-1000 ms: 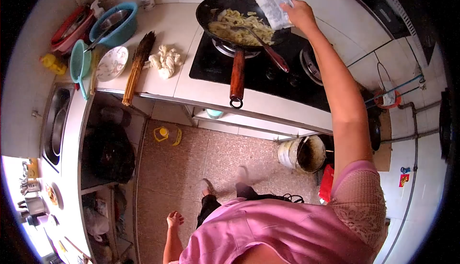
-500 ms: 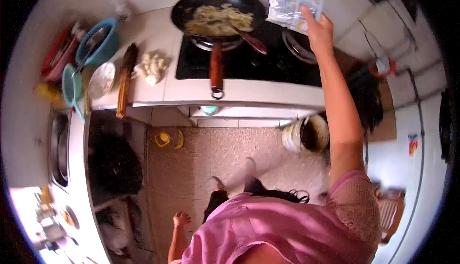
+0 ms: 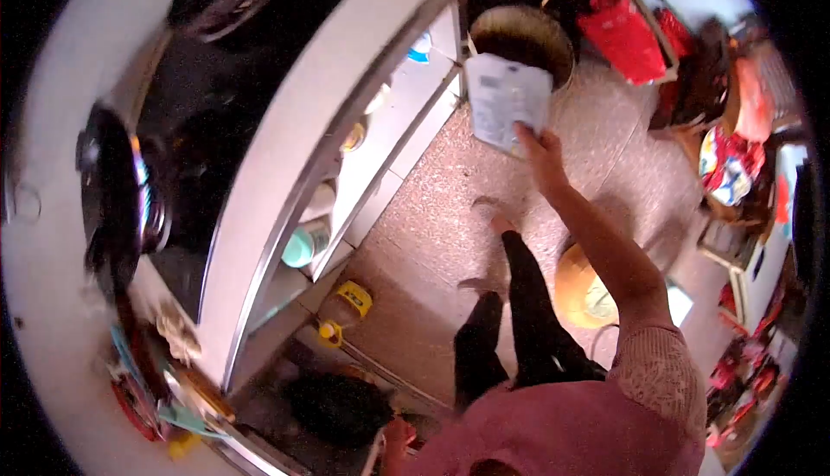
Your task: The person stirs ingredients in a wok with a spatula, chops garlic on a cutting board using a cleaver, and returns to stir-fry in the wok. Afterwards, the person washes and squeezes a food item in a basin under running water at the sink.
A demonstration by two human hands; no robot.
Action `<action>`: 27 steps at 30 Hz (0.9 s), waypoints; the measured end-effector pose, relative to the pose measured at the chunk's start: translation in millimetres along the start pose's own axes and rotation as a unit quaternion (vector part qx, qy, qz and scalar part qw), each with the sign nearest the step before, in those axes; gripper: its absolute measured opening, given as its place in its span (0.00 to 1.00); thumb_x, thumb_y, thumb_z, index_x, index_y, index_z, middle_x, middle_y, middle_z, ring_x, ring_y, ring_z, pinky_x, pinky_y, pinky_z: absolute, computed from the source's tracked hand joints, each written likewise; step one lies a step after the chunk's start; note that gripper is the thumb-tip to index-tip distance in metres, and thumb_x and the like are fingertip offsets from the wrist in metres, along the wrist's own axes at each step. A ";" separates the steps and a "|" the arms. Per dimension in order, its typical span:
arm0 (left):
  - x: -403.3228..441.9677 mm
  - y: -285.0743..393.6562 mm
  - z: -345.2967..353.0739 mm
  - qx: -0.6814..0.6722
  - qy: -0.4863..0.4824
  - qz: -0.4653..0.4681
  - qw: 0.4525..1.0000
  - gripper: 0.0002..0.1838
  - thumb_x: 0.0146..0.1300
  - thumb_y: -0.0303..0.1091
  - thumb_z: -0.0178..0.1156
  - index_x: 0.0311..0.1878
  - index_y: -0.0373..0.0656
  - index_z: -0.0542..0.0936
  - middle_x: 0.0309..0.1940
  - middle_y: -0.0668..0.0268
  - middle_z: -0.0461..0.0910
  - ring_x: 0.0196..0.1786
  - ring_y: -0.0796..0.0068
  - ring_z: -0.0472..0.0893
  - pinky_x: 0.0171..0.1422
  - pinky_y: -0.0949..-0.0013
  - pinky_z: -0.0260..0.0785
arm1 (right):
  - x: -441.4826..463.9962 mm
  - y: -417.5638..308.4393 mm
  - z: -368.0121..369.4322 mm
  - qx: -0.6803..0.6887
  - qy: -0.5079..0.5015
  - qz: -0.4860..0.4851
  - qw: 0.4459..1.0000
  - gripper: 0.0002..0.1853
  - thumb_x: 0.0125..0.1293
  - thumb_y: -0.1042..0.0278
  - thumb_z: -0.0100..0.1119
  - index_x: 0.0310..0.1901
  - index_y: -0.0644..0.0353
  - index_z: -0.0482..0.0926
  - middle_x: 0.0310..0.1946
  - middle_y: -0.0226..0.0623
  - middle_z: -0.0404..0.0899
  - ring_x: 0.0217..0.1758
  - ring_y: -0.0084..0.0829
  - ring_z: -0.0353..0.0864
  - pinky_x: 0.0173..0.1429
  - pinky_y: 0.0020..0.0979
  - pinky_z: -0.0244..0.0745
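Obs. 1, grip: R hand [image 3: 543,160], centre-right of frame, pinches the lower right edge of a packet [image 3: 506,100], thumb on the printed face; remaining fingers mostly hidden behind. L hand [image 3: 396,433], bottom of frame left of the torso, is blurred and cut into by shadow; can't tell whether it's spread, curled or holding anything. A dark bulky item [image 3: 337,407] lies near it.

Obs. 2, location: packet is upper centre of frame, overlapping the near part of the bucket [image 3: 519,19] as viewed. Can't confirm whether it's over the mouth or in front, nor any contact w/ the rim.

Rec. for carrying it, in my judgement: keep thumb pressure firm but not crushing, as one-edge hold lets a limp packet swing; keep it clear of the rim; hold any unsealed end uppermost (seal cond. not legible); mind footing, since feet [image 3: 501,223] are close by.

Obs. 3, count:
- Packet: qty 1, in R hand.
- Bucket: qty 1, upper centre, on floor [image 3: 424,217].
- Bottle w/ yellow cap [image 3: 346,307]: qty 1, lower left of centre.
- Tub w/ mint lid [image 3: 301,247]: qty 1, on shelf, left of centre; other shelf items too blurred to count.
- Large red bag [image 3: 618,35]: qty 1, upper right; smaller red patch adjacent, can't tell if separate.
- Round tan item [image 3: 572,281]: qty 1, right of centre, partly behind forearm; ID n/k.
- Feet: qty 2.
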State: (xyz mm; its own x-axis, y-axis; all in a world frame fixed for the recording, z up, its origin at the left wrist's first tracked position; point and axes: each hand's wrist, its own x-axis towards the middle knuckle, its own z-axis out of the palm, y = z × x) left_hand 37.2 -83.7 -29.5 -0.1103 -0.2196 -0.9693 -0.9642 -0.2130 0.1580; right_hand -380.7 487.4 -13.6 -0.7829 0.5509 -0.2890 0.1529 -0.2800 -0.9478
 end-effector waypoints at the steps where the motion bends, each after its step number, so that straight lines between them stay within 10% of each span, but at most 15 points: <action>1: 4.1 5.4 -0.2 0.021 0.011 -0.005 1.000 0.15 0.56 0.45 0.47 0.37 0.44 0.71 0.26 0.61 0.72 0.28 0.60 0.74 0.28 0.58 0.66 | 14.4 33.0 4.2 -0.002 -0.012 -0.008 1.000 0.14 0.58 0.64 0.56 0.40 0.66 0.76 0.32 0.25 0.76 0.36 0.17 0.71 0.43 0.21 0.66; 10: 25.5 41.6 38.8 0.116 0.056 -0.032 0.991 0.14 0.56 0.44 0.49 0.36 0.44 0.72 0.25 0.62 0.72 0.27 0.61 0.74 0.27 0.58 0.66 | 144.1 147.2 94.8 0.015 -0.019 -0.075 0.997 0.16 0.57 0.60 0.55 0.35 0.68 0.76 0.18 0.30 0.73 0.19 0.17 0.66 0.22 0.24 0.62; 14: 26.7 58.7 48.7 0.132 0.063 -0.032 0.989 0.13 0.55 0.44 0.50 0.35 0.45 0.72 0.25 0.63 0.72 0.27 0.62 0.74 0.27 0.58 0.67 | 195.7 119.5 125.6 0.107 -0.023 -0.137 0.984 0.17 0.53 0.63 0.59 0.42 0.64 0.74 0.27 0.36 0.77 0.27 0.22 0.73 0.33 0.23 0.69; 16: 25.3 66.7 49.5 0.135 0.068 -0.032 0.988 0.13 0.55 0.44 0.50 0.34 0.45 0.72 0.24 0.63 0.72 0.26 0.62 0.74 0.27 0.58 0.67 | 211.8 138.6 119.9 -0.039 0.156 -0.260 0.952 0.20 0.52 0.64 0.60 0.46 0.63 0.72 0.37 0.39 0.77 0.38 0.27 0.74 0.44 0.27 0.68; 18: 22.5 75.1 52.9 0.139 0.067 -0.027 0.988 0.12 0.55 0.43 0.50 0.34 0.45 0.72 0.24 0.63 0.72 0.26 0.62 0.74 0.26 0.58 0.67 | 191.6 171.2 101.2 0.102 0.113 -0.186 0.971 0.18 0.54 0.68 0.57 0.47 0.64 0.72 0.42 0.44 0.75 0.47 0.36 0.73 0.52 0.34 0.66; 21: 12.2 82.1 56.1 0.120 0.060 -0.017 0.991 0.12 0.55 0.43 0.51 0.34 0.45 0.72 0.24 0.64 0.72 0.26 0.63 0.74 0.26 0.58 0.67 | 105.1 228.5 43.3 -0.266 0.004 -0.110 0.958 0.21 0.61 0.54 0.45 0.44 0.65 0.73 0.43 0.48 0.72 0.48 0.43 0.70 0.52 0.37 0.64; 24: -13.8 79.9 48.5 0.070 0.050 0.010 0.996 0.11 0.55 0.43 0.51 0.33 0.45 0.73 0.23 0.64 0.73 0.25 0.63 0.74 0.26 0.58 0.67 | -8.3 249.1 -11.3 -0.436 -0.162 0.011 0.885 0.14 0.61 0.59 0.45 0.28 0.61 0.71 0.17 0.33 0.70 0.20 0.29 0.71 0.25 0.33 0.67; 26: -32.2 62.0 34.2 0.025 0.045 0.032 0.998 0.11 0.55 0.43 0.52 0.33 0.45 0.73 0.23 0.64 0.73 0.25 0.63 0.74 0.26 0.58 0.67 | -64.8 171.5 -21.9 0.042 -0.285 0.302 0.909 0.09 0.58 0.67 0.49 0.21 0.58 0.69 0.15 0.28 0.67 0.19 0.22 0.68 0.22 0.25 0.64; 27: -38.6 50.4 31.0 -0.003 0.039 0.040 0.998 0.11 0.55 0.42 0.52 0.32 0.45 0.73 0.23 0.64 0.73 0.25 0.63 0.74 0.26 0.58 0.67 | -78.6 111.0 -6.6 -0.039 -0.286 0.305 0.907 0.06 0.57 0.70 0.51 0.24 0.60 0.70 0.16 0.29 0.68 0.18 0.21 0.68 0.21 0.24 0.65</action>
State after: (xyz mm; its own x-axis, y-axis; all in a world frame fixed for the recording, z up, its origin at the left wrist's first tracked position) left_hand -14.6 -56.4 10.0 -0.1668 -0.3102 -0.9359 -0.9515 -0.1980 0.2353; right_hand -298.3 418.2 -97.0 -0.7199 -0.1931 -0.6667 0.6878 -0.3274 -0.6478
